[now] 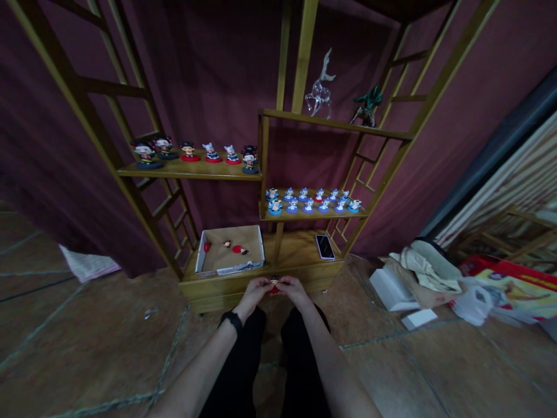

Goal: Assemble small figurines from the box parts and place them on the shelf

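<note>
Both my hands meet in front of the wooden shelf's base (217, 285). My left hand (256, 290) and my right hand (292, 289) pinch a small figurine (274, 284) with a dark head and red base between their fingertips. A dark band sits on my left wrist. Just behind, on the bottom board, stands an open cardboard box (229, 249) with a few small red and dark figurine pieces inside.
A phone (325, 246) lies on the bottom board at right. Blue figurines (310, 201) fill the middle shelf; larger figurines (195, 153) line the left shelf. A glass deer (319, 90) and a green statuette (368, 105) stand above. Cloth, bags and boxes (435, 278) clutter the floor at right.
</note>
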The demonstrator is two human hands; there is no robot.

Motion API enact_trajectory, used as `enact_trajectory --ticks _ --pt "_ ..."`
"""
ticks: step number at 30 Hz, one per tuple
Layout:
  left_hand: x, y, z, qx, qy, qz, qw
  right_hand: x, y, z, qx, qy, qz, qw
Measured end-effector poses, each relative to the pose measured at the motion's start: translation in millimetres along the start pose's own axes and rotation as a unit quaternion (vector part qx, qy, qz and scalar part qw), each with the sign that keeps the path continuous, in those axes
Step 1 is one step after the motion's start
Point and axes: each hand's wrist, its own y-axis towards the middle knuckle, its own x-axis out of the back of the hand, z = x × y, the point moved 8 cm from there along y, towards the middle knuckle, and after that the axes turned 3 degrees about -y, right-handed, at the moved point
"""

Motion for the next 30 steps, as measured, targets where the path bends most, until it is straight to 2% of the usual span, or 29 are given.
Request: enact_trajectory --ticks 6,12,19,30 --pt "-0.6 -1.5 -1.3 0.004 -0.025 0.007 1.000 -2.8 -3.0 1.5 -0.016 0.007 -0.002 1.000" --pt "-4.3 0.3 -0.6 0.010 -0.047 0.039 0.998 -5.1 -6.7 4.9 -0.017 -0.001 0.006 1.000" --pt "-1.0 4.0 5.7 0.026 -0.035 0.023 0.999 -8.5 -3.2 0.4 -0.027 0.008 0.026 0.999" --pt "0.1 6.7 10.3 0.009 -0.030 0.017 0.999 -8.0 -1.6 -1.9 -0.031 -0.005 0.020 0.999"
